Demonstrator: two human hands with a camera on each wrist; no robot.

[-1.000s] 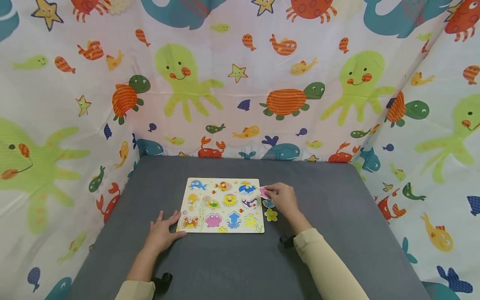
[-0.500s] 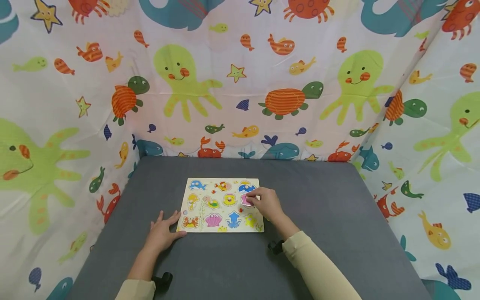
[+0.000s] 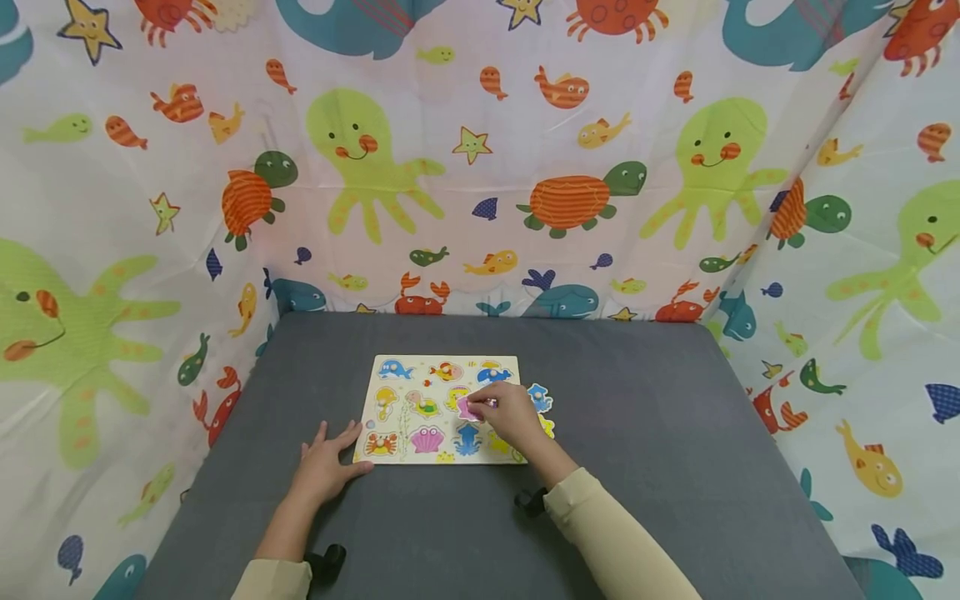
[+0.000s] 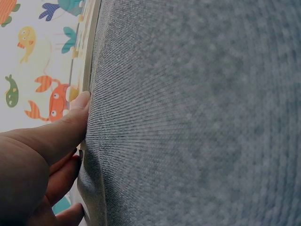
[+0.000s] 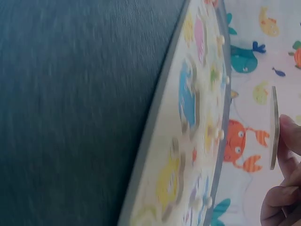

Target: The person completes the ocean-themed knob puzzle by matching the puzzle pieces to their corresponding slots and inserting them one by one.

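Note:
My right hand [image 3: 512, 414] pinches a pink puzzle piece [image 3: 465, 408] above the middle of a cream wooden puzzle board [image 3: 412, 362]. In the right wrist view the piece [image 5: 274, 132] is seen edge-on, apart from the board [image 5: 150, 136]; its knob is hidden. My left hand [image 3: 322, 467] rests at the board's near left corner, thumb against the near edge and a finger along the left side. The left wrist view has the thumb [image 4: 70, 125] touching the board's edge [image 4: 89, 52]. Sea-animal pictures and small knobs cover the board.
A blue puzzle piece [image 3: 539, 397] lies just right of the board, and a yellow piece [image 3: 547, 427] below it is partly hidden by my right hand. The board lies on a grey cloth-covered table [image 3: 637, 417]. A sea-animal curtain [image 3: 480, 208] hangs behind and at both sides.
My right hand has carried the pink puzzle piece leftward from beside the board to over its middle. The blue piece shows again. My left hand stays at the corner.

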